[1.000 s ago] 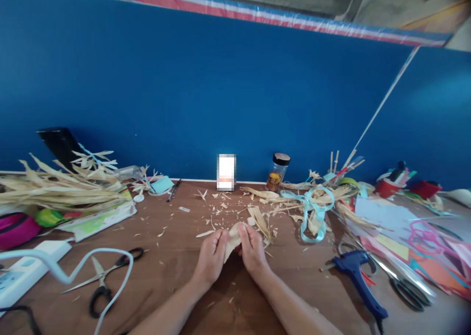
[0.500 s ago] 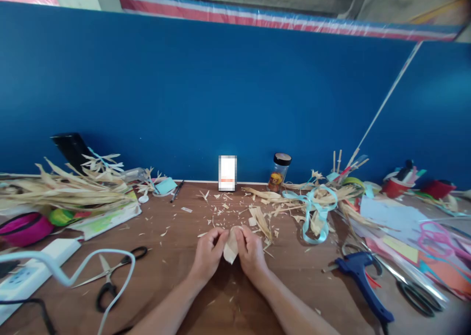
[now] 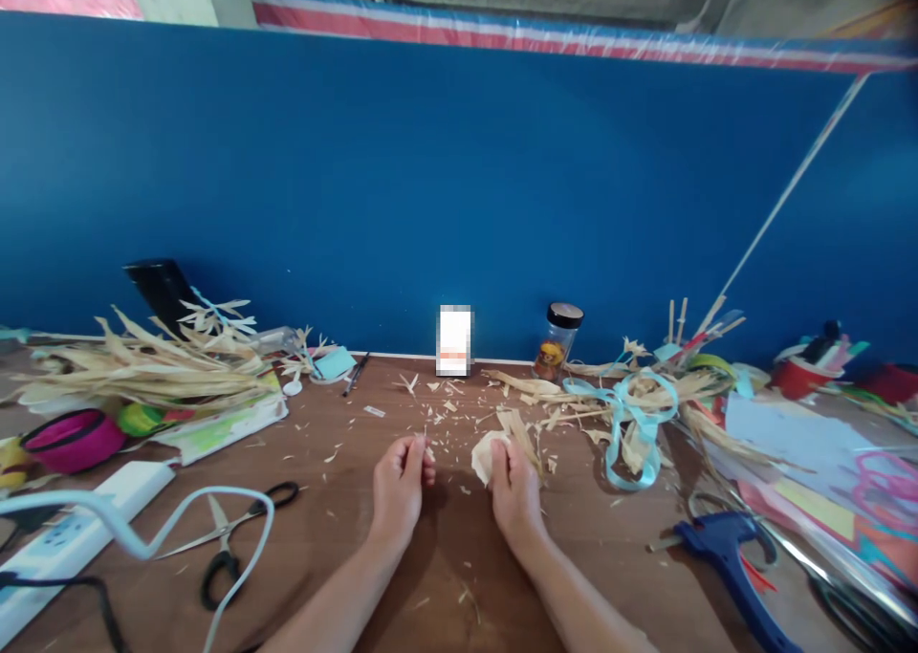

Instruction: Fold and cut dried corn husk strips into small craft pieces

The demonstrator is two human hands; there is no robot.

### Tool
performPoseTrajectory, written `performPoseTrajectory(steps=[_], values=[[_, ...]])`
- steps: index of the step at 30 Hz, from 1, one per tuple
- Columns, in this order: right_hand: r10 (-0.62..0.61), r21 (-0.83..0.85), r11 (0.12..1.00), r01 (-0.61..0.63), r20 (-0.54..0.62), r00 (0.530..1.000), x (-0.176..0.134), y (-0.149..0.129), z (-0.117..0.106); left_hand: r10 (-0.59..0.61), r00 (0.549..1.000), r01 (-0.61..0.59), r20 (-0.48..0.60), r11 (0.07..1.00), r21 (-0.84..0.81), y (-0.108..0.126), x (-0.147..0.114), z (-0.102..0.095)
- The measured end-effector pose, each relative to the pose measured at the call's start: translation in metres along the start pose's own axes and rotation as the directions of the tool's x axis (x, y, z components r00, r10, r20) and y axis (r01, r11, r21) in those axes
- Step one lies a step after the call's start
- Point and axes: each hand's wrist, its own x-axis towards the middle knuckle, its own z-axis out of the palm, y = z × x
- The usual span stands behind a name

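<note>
My right hand pinches a pale piece of dried corn husk between thumb and fingers, and the piece sticks out to the left. Across a gap, my left hand is closed, thumb against the fingers. A thin pale sliver shows at its fingertips, too small to make out well. Both hands are held over the brown table. Small husk scraps lie scattered just beyond them, and a longer husk strip lies behind my right hand.
Left: a husk pile, black-handled scissors, a white power strip and a looping pale cable. Right: blue ribbon, a blue glue gun, colored paper. A lidded jar and a blurred-out upright screen stand behind.
My hands have moved apart from the husk they both held. The husk stays in my right hand, which shifted right; my left hand moved away with a small sliver. The view has shifted slightly.
</note>
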Motion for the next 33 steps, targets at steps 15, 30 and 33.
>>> performPoseTrajectory(steps=[15, 30, 33], values=[[0.021, 0.224, 0.972, -0.076, 0.238, 0.971, -0.013, -0.013, 0.003, 0.105, 0.952, -0.179, 0.289, 0.954, 0.241, 0.014, -0.017, 0.006], [0.179, 0.618, 0.648, -0.444, 0.444, 0.878, -0.013, -0.017, 0.007, -0.255, 0.916, 0.335, 0.311, 0.911, -0.239, 0.01, -0.021, 0.017], [0.183, 0.598, 0.672, -0.437, 0.437, 0.881, -0.013, -0.015, 0.008, -0.206, 0.923, 0.271, 0.325, 0.947, -0.169, 0.01, -0.023, 0.017]])
